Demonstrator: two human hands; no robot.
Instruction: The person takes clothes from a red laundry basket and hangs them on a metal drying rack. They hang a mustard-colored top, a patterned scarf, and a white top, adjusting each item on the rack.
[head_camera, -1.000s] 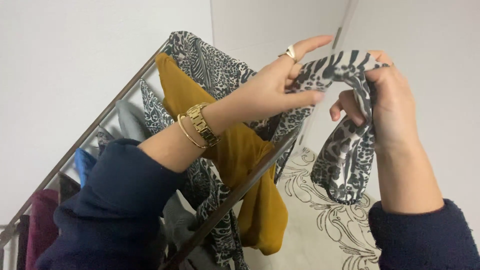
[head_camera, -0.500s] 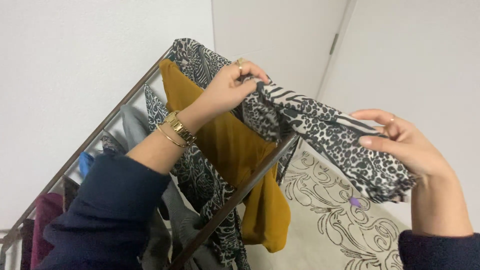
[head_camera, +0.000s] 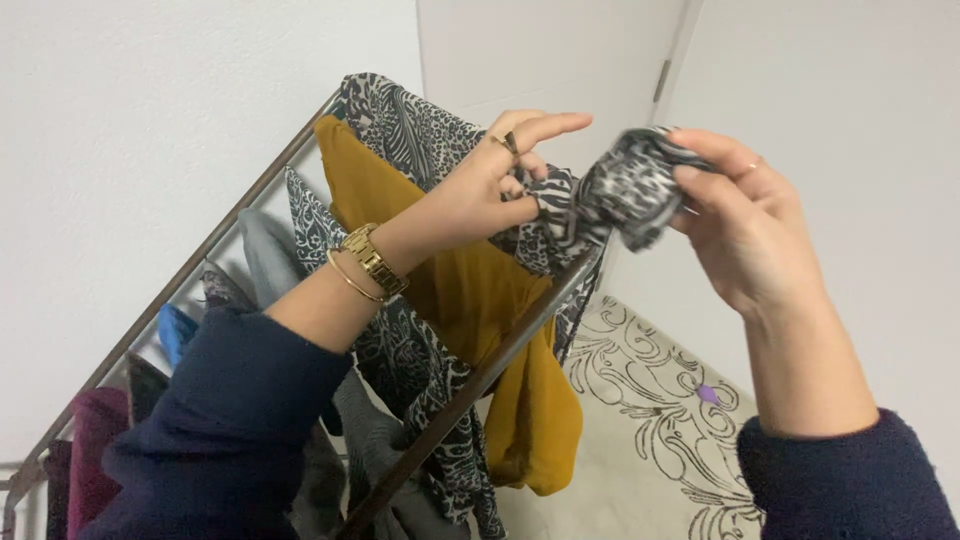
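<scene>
Both hands pinch the animal-print scarf (head_camera: 600, 200) above the drying rack's (head_camera: 500, 360) top rail: left hand (head_camera: 480, 195) grips one end, right hand (head_camera: 735, 225) bunches the other. I keep the fabric taut, folding evenly, clear of the mustard cloth (head_camera: 480, 300).

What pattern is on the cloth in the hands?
Black-and-white animal print cloth, leopard spots and zebra stripes; head view.

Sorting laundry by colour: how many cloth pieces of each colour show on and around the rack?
Animal-print black and white: 3 (held piece, top, lower)
Mustard: 1
Grey: 1
Blue: 1
Maroon: 1
Total: 7
</scene>
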